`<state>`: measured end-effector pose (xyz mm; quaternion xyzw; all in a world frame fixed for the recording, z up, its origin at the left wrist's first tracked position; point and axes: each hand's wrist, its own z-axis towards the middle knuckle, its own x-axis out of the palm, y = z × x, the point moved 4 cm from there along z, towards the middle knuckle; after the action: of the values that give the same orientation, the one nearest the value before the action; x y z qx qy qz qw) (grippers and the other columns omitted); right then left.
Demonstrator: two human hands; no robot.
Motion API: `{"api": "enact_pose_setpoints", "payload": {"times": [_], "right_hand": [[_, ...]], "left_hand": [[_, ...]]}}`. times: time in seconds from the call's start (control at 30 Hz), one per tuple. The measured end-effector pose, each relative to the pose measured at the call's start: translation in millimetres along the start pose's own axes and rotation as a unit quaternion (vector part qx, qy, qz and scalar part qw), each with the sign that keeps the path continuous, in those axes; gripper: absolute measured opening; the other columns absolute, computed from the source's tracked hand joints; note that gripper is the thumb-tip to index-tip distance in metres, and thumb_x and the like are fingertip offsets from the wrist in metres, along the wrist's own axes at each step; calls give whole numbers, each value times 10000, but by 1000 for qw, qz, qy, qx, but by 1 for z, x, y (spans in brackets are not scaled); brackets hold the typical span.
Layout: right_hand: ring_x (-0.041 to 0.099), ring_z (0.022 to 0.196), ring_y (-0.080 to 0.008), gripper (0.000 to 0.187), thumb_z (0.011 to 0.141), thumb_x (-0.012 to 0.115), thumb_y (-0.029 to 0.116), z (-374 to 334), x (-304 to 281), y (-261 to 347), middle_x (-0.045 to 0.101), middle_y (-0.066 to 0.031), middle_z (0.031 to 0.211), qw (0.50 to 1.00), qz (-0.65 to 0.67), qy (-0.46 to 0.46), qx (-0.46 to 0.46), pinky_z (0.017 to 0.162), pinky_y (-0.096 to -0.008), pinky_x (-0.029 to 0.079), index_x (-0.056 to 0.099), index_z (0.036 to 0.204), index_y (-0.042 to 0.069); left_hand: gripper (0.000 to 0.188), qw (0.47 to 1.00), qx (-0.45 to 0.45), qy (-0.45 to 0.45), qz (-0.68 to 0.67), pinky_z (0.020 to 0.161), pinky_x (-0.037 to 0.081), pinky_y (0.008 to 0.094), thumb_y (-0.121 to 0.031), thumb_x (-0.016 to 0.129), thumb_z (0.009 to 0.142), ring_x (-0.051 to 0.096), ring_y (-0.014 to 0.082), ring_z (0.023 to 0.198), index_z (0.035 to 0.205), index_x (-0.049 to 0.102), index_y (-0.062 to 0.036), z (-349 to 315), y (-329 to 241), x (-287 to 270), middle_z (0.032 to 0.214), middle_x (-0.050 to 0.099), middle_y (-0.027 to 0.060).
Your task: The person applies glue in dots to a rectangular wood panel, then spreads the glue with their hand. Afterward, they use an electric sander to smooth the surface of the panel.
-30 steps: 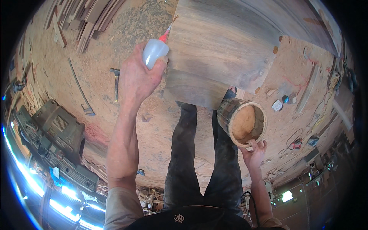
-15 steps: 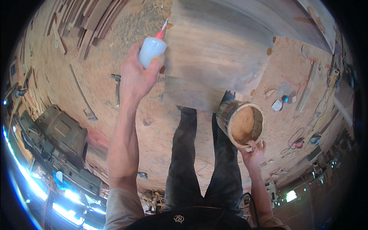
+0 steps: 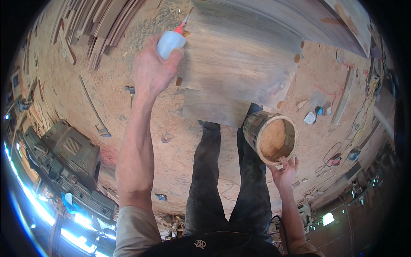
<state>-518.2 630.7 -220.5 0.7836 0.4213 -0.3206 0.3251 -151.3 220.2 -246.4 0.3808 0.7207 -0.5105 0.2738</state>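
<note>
**Glue bottle at the board's edge, tub held aside**

While I stood over the sawdust floor [image 3: 162, 128], my left hand [image 3: 150, 70] was clamped around a white squeeze bottle [image 3: 170, 43], its red nozzle [image 3: 183, 25] tipped toward one o'clock so it met the corner of the grey wooden board [image 3: 239, 64]; I judged that tilt let the glue run out. My right hand [image 3: 284, 171] was closed on the near rim of a round tub of sawdust [image 3: 272, 137], at five o'clock from the board, kept upright, low and off the surface. From my left grip, the bottle stuck out at one o'clock, touching the board
</note>
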Motion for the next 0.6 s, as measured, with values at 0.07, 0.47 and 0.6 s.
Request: {"api": "enact_pose_setpoints", "payload": {"times": [0.07, 0.47, 0.6], "right_hand": [[653, 1247, -345, 408, 779, 964, 343, 0, 0, -1, 772, -79, 1178, 1000, -16, -10, 0, 1222, -619, 325, 705, 1022, 142], [655, 1223, -323, 423, 755, 973, 310, -6, 5, -10, 766, -88, 1199, 1000, -17, -1, 13, 1239, -584, 328, 712, 1036, 133], [664, 1201, -344, 431, 766, 961, 331, -12, 1, -6, 770, -93, 1177, 1000, -16, -26, -1, 1223, -605, 343, 711, 1049, 124]], "left_hand": [[683, 1000, 8, -3, 28, 893, 603, 492, -397, 741, 862, 782, 420, 981, 1350, 643, 71, 0, -3, -1, 1055, 777, 298], [649, 984, -13, -1, -179, 936, 580, 414, -316, 799, 879, 739, 301, 1078, 1384, 604, 42, -24, 21, 1, 1184, 740, 211], [660, 932, -14, 0, -361, 1016, 538, 377, -124, 815, 884, 655, 215, 1189, 1463, 522, -2, -77, 55, -6, 1320, 649, 124]]}}
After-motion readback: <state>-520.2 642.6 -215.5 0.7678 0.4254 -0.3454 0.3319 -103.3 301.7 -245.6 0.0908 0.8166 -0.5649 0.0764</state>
